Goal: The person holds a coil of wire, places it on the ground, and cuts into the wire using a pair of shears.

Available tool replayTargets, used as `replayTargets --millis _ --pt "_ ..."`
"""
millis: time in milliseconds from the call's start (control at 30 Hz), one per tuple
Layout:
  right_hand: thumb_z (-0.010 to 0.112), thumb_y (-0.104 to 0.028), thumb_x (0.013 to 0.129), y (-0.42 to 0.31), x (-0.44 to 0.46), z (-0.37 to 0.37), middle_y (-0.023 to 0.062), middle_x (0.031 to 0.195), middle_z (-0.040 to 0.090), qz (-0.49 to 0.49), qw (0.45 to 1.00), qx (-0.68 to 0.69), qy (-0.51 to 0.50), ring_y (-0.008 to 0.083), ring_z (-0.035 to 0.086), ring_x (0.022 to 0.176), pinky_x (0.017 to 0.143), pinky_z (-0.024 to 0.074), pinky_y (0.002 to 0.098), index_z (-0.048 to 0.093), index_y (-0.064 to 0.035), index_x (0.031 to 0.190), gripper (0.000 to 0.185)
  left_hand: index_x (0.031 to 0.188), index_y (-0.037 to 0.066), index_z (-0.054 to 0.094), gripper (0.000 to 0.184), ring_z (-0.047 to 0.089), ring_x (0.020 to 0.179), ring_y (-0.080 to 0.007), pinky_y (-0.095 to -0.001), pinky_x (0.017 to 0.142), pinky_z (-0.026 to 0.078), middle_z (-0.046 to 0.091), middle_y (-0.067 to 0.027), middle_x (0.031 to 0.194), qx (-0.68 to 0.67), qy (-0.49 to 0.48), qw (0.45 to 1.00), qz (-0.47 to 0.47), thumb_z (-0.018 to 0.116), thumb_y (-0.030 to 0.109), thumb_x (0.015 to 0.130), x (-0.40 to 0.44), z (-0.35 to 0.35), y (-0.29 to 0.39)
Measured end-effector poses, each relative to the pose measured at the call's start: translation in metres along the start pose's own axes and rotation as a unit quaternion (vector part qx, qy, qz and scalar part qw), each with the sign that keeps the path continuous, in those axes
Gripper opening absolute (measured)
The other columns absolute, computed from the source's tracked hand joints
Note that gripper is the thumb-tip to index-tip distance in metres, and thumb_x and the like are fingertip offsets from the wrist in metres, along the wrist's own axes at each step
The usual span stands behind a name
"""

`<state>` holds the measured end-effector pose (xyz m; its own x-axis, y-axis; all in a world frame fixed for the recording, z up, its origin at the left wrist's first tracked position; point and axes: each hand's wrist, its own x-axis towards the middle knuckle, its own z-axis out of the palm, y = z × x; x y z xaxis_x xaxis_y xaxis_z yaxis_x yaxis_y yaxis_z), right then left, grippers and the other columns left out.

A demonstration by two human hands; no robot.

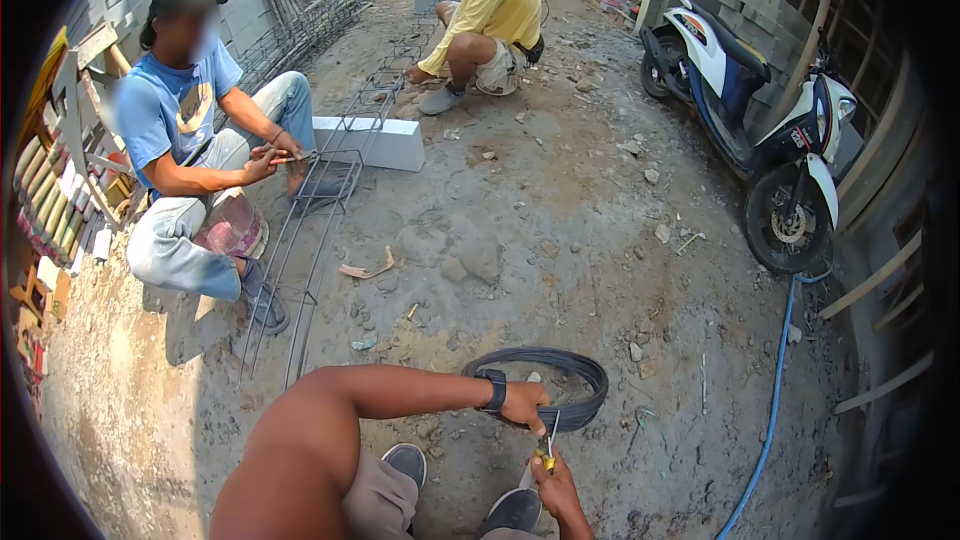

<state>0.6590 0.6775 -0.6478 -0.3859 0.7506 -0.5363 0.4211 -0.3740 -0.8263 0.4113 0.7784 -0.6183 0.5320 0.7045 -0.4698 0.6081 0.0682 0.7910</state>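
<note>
The right hand (556, 488) was wrapped around a yellow-handled tool (549, 461), its metal end up against the near side of a wire coil (598, 387). The left hand (524, 405), below a dark watch (491, 390), was closed over that same side. The coil lay on the ground just beyond the shoes (405, 464). With fingers so near the metal end, a slip could have nicked the left hand; had the grip slackened, a sprung strand might have whipped loose or tangled.

Farther out, a steel frame (312, 296) ran away past a pale block (395, 148); its bare bar ends, pointing this way, could have caught a leg. A person in a blue shirt (190, 105) sat beside it. The shirt's print was unreadable. The parked scooter (715, 105) bore lettering too small to read surely. Farthest, someone in a yellow shirt (495, 5) crouched.
</note>
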Motion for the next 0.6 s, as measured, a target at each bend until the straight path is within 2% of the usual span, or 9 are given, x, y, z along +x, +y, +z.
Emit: replayTargets --millis 100,300,400,500,600 --pt "0.063 -0.026 0.105 -0.001 0.004 0.001 -0.0013 0.087 0.059 -0.011 1.0 -0.015 0.003 0.0096 0.053 0.076 0.068 0.0445 0.0285 0.059 -0.0052 0.119 0.026 0.094 -0.001 0.072 0.047 0.07 0.081 -0.0235 -0.0412 0.07 0.05 0.073 -0.0157 0.086 -0.061 -0.001 0.998 -0.003 0.087 0.041 0.078 -0.003 -0.003 -0.002" --pt "0.07 -0.031 0.101 -0.015 0.001 0.001 0.0023 0.089 0.063 0.025 0.999 -0.033 -0.029 0.0119 0.054 0.078 0.071 0.0459 0.0297 0.06 -0.0018 0.118 0.035 0.092 -0.002 0.072 0.035 0.07 0.077 -0.0203 -0.0368 0.069 0.051 0.075 -0.0107 0.082 -0.115 -0.02 0.993 0.001 0.083 0.031 0.086 -0.007 -0.002 -0.005" --pt "0.074 -0.035 0.098 -0.014 -0.001 0.001 0.0038 0.089 0.064 0.038 0.997 -0.064 -0.025 0.0133 0.056 0.079 0.073 0.0473 0.0303 0.063 0.0017 0.121 0.045 0.093 0.0 0.073 0.027 0.07 0.077 -0.0193 -0.0359 0.07 0.051 0.075 -0.0088 0.084 -0.093 -0.015 0.995 -0.012 0.08 0.026 0.09 -0.004 -0.001 -0.002" --pt "0.075 -0.038 0.096 -0.001 0.002 -0.003 0.005 0.09 0.066 0.027 0.997 -0.077 -0.014 0.0146 0.059 0.081 0.075 0.0492 0.0315 0.063 0.0041 0.128 0.054 0.095 -0.001 0.073 0.033 0.07 0.079 -0.0204 -0.037 0.072 0.052 0.075 -0.0112 0.085 -0.089 -0.023 0.996 -0.021 0.08 0.03 0.089 -0.004 0.0 0.001" --pt "0.076 -0.04 0.095 0.011 0.003 -0.002 0.0062 0.091 0.068 0.015 0.996 -0.093 -0.007 0.0157 0.061 0.081 0.075 0.0508 0.0328 0.062 0.0048 0.131 0.059 0.097 -0.002 0.072 0.038 0.069 0.081 -0.0224 -0.0384 0.073 0.052 0.075 -0.0147 0.088 -0.003 -0.024 1.0 -0.008 0.08 0.035 0.089 -0.001 -0.002 -0.001"
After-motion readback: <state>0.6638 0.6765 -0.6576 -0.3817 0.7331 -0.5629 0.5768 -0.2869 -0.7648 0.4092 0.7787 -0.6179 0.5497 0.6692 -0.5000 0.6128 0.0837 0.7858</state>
